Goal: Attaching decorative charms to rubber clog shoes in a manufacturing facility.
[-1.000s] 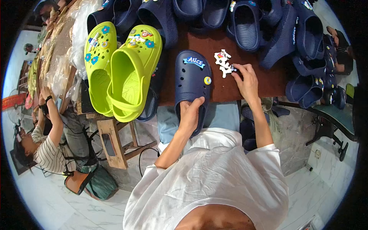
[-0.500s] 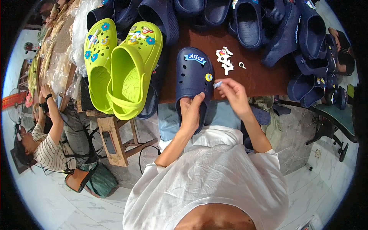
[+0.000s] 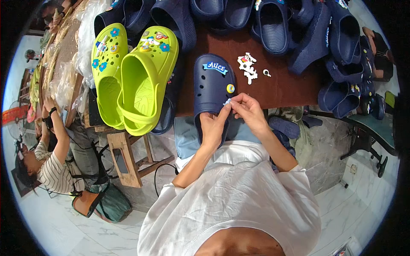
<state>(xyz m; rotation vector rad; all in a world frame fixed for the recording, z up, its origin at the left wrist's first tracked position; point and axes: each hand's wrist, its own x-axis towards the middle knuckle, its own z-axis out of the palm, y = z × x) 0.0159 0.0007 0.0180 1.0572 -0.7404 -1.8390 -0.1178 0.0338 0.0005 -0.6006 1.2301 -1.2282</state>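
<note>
At the near edge of the bench, the left hand is pinching a navy clog by its opening; the right hand is pinching a pale charm at the clog's right side. White charms are lying nearby.

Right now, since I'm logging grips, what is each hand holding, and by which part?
The left hand grips the navy clog by its upper's opening edge; the right hand pinches a small pale charm, exact spot unclear.
</note>
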